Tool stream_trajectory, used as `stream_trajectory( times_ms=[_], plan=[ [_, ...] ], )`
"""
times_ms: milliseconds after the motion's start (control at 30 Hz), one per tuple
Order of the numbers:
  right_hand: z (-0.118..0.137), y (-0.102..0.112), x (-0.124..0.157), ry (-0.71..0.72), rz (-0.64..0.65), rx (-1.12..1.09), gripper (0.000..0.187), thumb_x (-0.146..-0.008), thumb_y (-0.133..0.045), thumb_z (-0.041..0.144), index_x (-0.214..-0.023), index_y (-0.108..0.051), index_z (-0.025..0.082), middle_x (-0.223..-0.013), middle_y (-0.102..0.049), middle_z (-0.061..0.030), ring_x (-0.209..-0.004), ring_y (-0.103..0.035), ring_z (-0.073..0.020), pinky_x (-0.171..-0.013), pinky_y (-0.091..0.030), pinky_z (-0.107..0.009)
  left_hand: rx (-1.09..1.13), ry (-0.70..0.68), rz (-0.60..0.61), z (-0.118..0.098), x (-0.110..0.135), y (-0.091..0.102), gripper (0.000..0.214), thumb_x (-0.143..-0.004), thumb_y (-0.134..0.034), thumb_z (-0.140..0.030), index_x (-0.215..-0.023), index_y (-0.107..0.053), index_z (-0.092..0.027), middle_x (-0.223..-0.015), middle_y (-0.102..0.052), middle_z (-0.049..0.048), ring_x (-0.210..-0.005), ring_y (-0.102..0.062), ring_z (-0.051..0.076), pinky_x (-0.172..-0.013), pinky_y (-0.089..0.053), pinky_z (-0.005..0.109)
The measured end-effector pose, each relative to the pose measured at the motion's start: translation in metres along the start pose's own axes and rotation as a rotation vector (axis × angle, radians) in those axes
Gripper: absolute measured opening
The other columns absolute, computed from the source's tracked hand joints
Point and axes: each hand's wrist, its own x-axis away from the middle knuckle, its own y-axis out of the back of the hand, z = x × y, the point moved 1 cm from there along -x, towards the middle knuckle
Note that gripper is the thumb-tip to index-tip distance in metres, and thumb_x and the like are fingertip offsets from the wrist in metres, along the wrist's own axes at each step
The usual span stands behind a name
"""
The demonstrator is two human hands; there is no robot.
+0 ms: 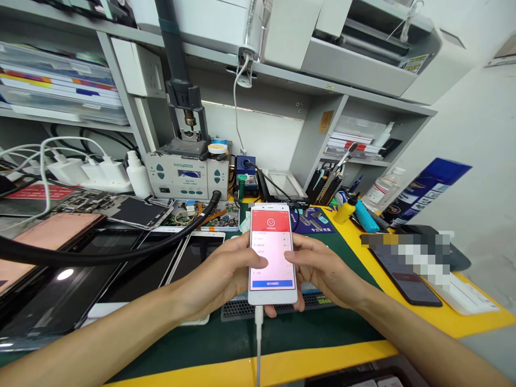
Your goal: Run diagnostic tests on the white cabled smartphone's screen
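Note:
A white smartphone [273, 298] is held upright in front of me, its screen lit with a red banner, a sad-face icon and a blue bar at the bottom. My left hand [228, 269] grips its left edge, the thumb lying over the screen. On the other side, my right hand [320, 266] is wrapped around the right edge, its thumb at the screen's side. Several fingertips show below and behind the phone. A white charging cable [258, 322] is plugged into the bottom of the phone and runs down out of view.
Screens and phones [133, 271] cover the left, crossed by a thick black hose [121, 255]. Behind stands a grey rework station [185, 177]. A dark phone [407, 274], a blue spray can [427, 191] and a yellow bottle [344, 210] lie right. Shelves [342, 97] rise at the back.

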Motion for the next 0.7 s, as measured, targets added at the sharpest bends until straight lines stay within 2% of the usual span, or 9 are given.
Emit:
stream_trajectory(
  times_ms=[233, 700],
  plan=[
    [-0.0004, 0.0012, -0.0004, -0.001, 0.002, 0.002, 0.045, -0.088, -0.058, 0.034, -0.128, -0.052, 0.013, -0.070, -0.068, -0.0071, -0.047, -0.062, -0.0158, -0.040, -0.050, -0.025, 0.005, 0.002, 0.007, 0.0007, -0.0002, 0.0003, 0.048, -0.086, -0.046, -0.015, -0.135, -0.046, -0.014, -0.107, -0.068, 0.0210, -0.092, -0.069, 0.038, -0.065, -0.054, 0.041],
    [-0.0002, 0.0010, -0.0001, 0.002, 0.007, -0.006, 0.044, -0.089, -0.056, 0.032, -0.129, -0.052, 0.013, -0.069, -0.068, -0.0067, -0.045, -0.061, -0.0149, -0.039, -0.050, -0.024, 0.008, -0.007, -0.014, 0.0021, 0.0002, 0.0025, 0.048, -0.086, -0.048, -0.015, -0.134, -0.047, -0.013, -0.107, -0.069, 0.0211, -0.092, -0.069, 0.036, -0.063, -0.056, 0.040]
  ],
)
